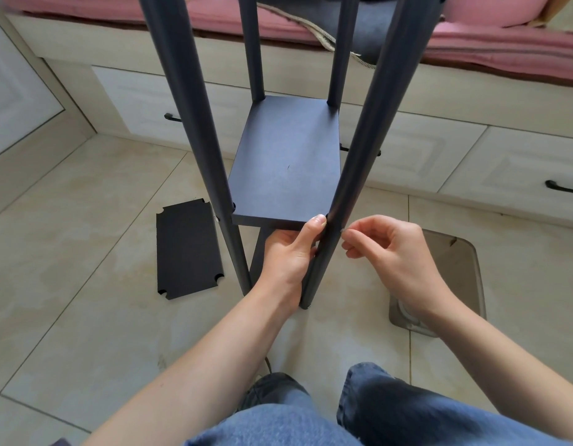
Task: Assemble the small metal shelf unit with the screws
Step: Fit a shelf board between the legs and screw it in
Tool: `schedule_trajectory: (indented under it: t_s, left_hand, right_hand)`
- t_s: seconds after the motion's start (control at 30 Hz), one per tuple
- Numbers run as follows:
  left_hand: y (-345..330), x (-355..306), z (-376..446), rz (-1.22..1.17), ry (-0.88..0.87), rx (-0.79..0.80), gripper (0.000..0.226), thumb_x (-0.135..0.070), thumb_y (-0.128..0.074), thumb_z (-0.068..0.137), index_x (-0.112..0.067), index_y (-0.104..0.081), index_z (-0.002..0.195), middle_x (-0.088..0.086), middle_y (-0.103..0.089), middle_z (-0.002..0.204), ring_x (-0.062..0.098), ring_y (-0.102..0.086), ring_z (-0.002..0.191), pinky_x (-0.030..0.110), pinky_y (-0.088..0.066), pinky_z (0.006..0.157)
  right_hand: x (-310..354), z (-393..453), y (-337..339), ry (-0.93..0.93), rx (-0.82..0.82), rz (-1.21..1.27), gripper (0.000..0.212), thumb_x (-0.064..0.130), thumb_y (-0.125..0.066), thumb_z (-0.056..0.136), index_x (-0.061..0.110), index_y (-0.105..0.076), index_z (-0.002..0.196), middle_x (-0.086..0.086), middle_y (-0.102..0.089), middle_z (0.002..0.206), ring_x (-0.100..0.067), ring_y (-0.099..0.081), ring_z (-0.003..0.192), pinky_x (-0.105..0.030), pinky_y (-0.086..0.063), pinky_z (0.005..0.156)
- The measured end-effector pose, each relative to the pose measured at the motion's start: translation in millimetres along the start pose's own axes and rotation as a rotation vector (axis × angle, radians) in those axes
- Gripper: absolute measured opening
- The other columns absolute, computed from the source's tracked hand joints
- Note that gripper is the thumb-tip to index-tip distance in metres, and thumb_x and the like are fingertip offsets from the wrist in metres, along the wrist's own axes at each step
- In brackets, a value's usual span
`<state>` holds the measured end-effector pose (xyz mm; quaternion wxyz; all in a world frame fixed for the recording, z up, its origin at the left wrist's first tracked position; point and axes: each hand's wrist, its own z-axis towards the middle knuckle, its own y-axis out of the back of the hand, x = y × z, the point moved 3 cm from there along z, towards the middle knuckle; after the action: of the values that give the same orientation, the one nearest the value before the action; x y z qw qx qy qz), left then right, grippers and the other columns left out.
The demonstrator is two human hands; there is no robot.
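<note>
I take the near right post as my landmark. The shelf unit stands upright on the tiled floor, four dark posts with one shelf panel seated between them.

My left hand grips the panel's near corner just left of the post, thumb on top at the edge, fingers curled beneath. My right hand sits just right of the post, thumb and forefinger pinched on a small screw whose tip touches or nearly touches the post; I cannot tell whether it has entered a hole.

Handling, my judgement: the panel looks thin, stiff and light, its smooth dark finish somewhat slippery, so support from beneath the corner suits it. The posts are tall and slim; the frame may rock if pushed sideways. The screw is tiny and easily dropped.

A spare panel lies flat on the floor left of the post, well apart. A grey translucent tray lies right of the post, behind my right wrist. Drawer fronts stand beyond, leaving open room on both sides.
</note>
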<state>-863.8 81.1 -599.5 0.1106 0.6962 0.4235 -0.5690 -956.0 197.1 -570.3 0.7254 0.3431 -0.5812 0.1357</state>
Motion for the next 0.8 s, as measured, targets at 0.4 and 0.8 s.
schedule_trajectory:
  t_s: [0.4, 0.8]
  left_hand:
    - [-2, 0, 1, -0.008, -0.002, 0.012, 0.029, -0.027, -0.060, 0.098, -0.001, -0.072, 0.104, 0.027, -0.068, 0.115, 0.026, -0.067, 0.094, 0.028, -0.053, 0.081]
    - [-3, 0, 3, 0.018, -0.028, 0.069, 0.029, -0.029, -0.058, 0.100, -0.005, -0.073, 0.102, 0.023, -0.071, 0.112, 0.023, -0.068, 0.095, 0.029, -0.052, 0.086]
  right_hand:
    - [-3, 3, 2, -0.023, 0.062, 0.007, 0.008, 0.014, -0.066, 0.092, 0.008, -0.072, 0.090, -0.004, -0.073, 0.075, -0.015, -0.072, 0.071, -0.030, -0.060, 0.075]
    - [-7, 9, 1, -0.044, 0.100, 0.057, 0.012, 0.015, -0.062, 0.095, 0.013, -0.071, 0.087, -0.005, -0.072, 0.075, -0.016, -0.070, 0.071, -0.028, -0.059, 0.073]
